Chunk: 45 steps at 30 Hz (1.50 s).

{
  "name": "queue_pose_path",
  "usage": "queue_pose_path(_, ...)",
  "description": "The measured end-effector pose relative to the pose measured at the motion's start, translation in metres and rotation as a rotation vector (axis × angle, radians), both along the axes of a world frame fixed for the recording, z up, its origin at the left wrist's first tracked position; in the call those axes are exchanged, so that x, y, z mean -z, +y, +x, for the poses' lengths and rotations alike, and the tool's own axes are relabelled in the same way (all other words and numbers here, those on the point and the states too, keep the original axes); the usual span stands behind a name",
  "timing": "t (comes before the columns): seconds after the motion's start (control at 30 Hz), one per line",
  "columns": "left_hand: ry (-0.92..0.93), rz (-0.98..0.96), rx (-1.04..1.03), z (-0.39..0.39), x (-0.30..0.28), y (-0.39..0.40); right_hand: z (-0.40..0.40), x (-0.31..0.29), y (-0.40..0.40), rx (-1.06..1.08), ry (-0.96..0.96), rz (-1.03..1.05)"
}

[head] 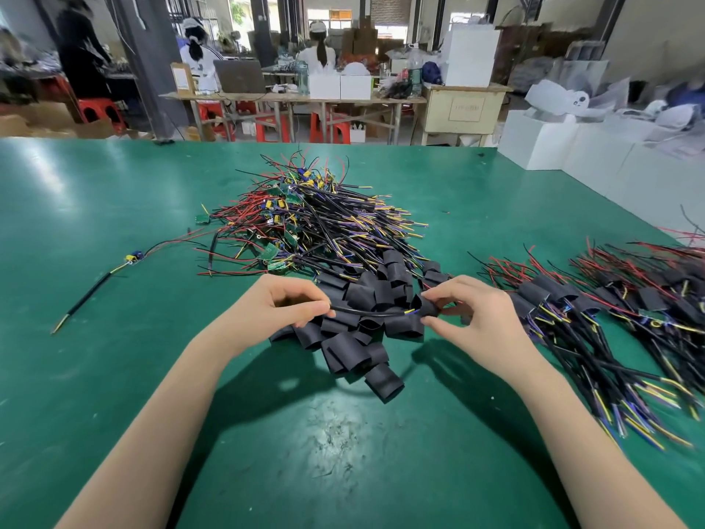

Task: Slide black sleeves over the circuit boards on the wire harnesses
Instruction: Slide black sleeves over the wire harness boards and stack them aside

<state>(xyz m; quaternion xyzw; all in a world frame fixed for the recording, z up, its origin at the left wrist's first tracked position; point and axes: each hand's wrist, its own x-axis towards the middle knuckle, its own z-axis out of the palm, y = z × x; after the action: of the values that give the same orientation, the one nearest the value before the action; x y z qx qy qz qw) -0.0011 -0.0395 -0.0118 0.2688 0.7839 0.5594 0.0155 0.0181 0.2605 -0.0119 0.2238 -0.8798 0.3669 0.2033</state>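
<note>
**Sleeve being threaded onto a harness cable**

A black harness cable (pixel 368 311) is being pinched at one end by the left hand (pixel 292 305), while a black sleeve (pixel 426 308) is being held around the cable's coloured wire tips by the fingertips of the right hand (pixel 475 313). Both hands are being kept low over the green table (pixel 114 223), wrists raised, fingers curled. The sleeve is judged to be light, soft and easily flattened, so its mouth is best being gripped by the edges. Loose sleeves (pixel 354 349) are lying just beneath the hands, unsleeved harnesses (pixel 316 219) beyond, finished ones (pixel 610 318) beside the right hand.
</note>
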Motion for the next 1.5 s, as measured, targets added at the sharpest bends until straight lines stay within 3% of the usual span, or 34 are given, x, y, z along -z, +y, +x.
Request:
queue_pose_path(0.43, 0.111, -0.156, -0.134, 0.001, 0.012, 0.016, 0.006, -0.002, -0.009, -0.156, -0.022, 0.13)
queue_pose_path(0.73, 0.447, -0.338, -0.15, 0.023, 0.016, 0.066, 0.01, 0.006, -0.029, -0.151, 0.033, 0.154)
queue_pose_path(0.9, 0.274, -0.331, -0.089, 0.018, 0.011, 0.054, 0.008, 0.005, -0.024, -0.036, 0.093, 0.148)
queue_pose_path(1.07, 0.39, -0.519, -0.113, 0.012, 0.01, 0.039, 0.01, 0.004, -0.023, -0.011, 0.131, 0.18)
queue_pose_path(1.33, 0.369, -0.593, -0.09, 0.014, 0.012, 0.04, 0.009, 0.006, -0.023, -0.016, 0.152, 0.205)
queue_pose_path(1.5, 0.418, -0.451, -0.094, 0.016, 0.008, 0.043, 0.009, 0.01, -0.027, -0.068, 0.123, 0.266)
